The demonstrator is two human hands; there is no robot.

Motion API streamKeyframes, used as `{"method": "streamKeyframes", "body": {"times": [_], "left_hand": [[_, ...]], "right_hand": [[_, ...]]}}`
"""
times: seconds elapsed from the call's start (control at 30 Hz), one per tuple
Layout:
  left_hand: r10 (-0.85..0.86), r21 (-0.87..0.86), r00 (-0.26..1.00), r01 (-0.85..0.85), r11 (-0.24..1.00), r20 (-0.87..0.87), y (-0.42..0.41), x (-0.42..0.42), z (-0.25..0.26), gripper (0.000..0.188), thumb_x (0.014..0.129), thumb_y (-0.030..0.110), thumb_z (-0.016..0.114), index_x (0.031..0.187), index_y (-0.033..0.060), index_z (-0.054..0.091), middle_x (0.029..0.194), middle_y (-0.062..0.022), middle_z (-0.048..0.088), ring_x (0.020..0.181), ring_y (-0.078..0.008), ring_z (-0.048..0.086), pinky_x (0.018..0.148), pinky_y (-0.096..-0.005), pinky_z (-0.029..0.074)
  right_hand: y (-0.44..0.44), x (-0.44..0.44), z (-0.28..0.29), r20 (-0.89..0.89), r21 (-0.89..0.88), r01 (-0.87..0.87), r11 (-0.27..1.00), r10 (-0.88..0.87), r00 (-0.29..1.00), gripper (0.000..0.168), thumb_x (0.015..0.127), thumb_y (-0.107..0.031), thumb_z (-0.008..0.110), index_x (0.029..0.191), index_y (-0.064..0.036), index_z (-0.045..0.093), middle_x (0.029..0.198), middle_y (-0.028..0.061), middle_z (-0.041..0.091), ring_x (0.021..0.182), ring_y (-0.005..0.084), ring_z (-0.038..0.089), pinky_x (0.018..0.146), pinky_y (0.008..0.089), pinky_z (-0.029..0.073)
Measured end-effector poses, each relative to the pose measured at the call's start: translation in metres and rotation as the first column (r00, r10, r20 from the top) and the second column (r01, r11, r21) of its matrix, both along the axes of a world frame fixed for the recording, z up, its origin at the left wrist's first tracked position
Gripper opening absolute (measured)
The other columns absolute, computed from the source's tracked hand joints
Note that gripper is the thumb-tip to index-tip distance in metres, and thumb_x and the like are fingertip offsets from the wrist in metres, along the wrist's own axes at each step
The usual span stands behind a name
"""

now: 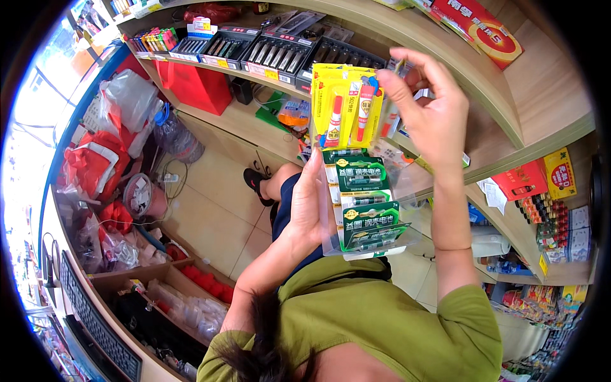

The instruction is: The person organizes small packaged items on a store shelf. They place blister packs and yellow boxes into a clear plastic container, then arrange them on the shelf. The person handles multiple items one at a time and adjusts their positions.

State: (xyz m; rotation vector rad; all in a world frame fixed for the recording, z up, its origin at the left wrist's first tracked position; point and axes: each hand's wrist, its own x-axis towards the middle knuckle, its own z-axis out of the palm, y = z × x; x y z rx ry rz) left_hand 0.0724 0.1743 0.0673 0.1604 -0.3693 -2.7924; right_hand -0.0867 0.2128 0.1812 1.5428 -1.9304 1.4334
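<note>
My left hand (305,205) grips the side of a clear plastic box (329,229), held tilted in front of my body. Yellow blister cards of glue tubes (347,110) stand at its far end. Green-and-white blister packs of batteries (365,222) fill the near part in overlapping rows. Beside the yellow cards, my right hand (425,105) is raised, with thumb and forefinger pinching the top of a thin blister card (389,122). That card is seen nearly edge-on, with a red-and-white tube on it. The fingers of my left hand under the box are partly hidden.
Nail-clipper display boxes (279,53) and coloured lighters (155,39) line the shelf ahead. Below stands a red paper bag (195,86). A curved wooden shelf (482,162) runs close to my right arm. At left are a large water bottle (179,136), a bin (143,195) and a keyboard (98,315).
</note>
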Motion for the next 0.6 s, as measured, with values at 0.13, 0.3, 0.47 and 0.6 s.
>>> {"method": "streamKeyframes", "body": {"times": [0.13,0.3,0.47,0.6], "left_hand": [[0.010,0.043,1.000,-0.010,0.999,0.001,0.002,0.000,-0.003,0.076,0.092,0.061,0.049,0.144,0.0070,0.034,0.135,-0.0157,0.052,0.119,-0.0321,0.055,0.099,-0.0511,0.046],[-0.005,0.093,1.000,0.008,0.996,-0.028,0.003,0.000,0.000,0.068,0.095,0.057,0.049,0.141,0.0078,0.040,0.129,-0.0124,0.057,0.113,-0.0264,0.060,0.096,-0.0457,0.049],[-0.046,0.093,0.998,0.049,0.994,-0.034,0.003,-0.001,0.000,0.068,0.095,0.057,0.048,0.141,0.0077,0.039,0.128,-0.0123,0.058,0.112,-0.0263,0.060,0.096,-0.0460,0.050],[-0.052,0.024,0.998,0.051,0.998,0.030,0.006,-0.001,-0.009,0.083,0.091,0.065,0.049,0.147,0.0077,0.028,0.141,-0.0180,0.045,0.123,-0.0350,0.051,0.102,-0.0548,0.043]], "right_hand": [[-0.008,-0.001,-0.024,-0.237,0.032,0.153,0.988,-0.141,0.961,0.044,0.073,-0.040,0.082,0.090,-0.005,0.062,0.075,0.0052,0.060,0.062,0.0193,0.063,0.054,0.0320,0.049],[-0.010,-0.012,-0.030,-0.415,0.060,0.275,0.960,-0.227,0.881,0.053,0.069,-0.052,0.080,0.084,-0.005,0.060,0.077,0.0069,0.064,0.058,0.0246,0.064,0.049,0.0352,0.049],[-0.008,-0.013,-0.029,-0.449,0.142,0.289,0.947,-0.198,0.871,0.051,0.071,-0.052,0.079,0.081,-0.006,0.060,0.072,0.0075,0.065,0.060,0.0256,0.064,0.051,0.0367,0.048],[-0.009,-0.026,-0.022,-0.462,0.310,0.195,0.931,-0.031,0.886,0.045,0.075,-0.045,0.078,0.080,-0.003,0.062,0.066,0.0086,0.063,0.055,0.0207,0.061,0.048,0.0351,0.044]]}}
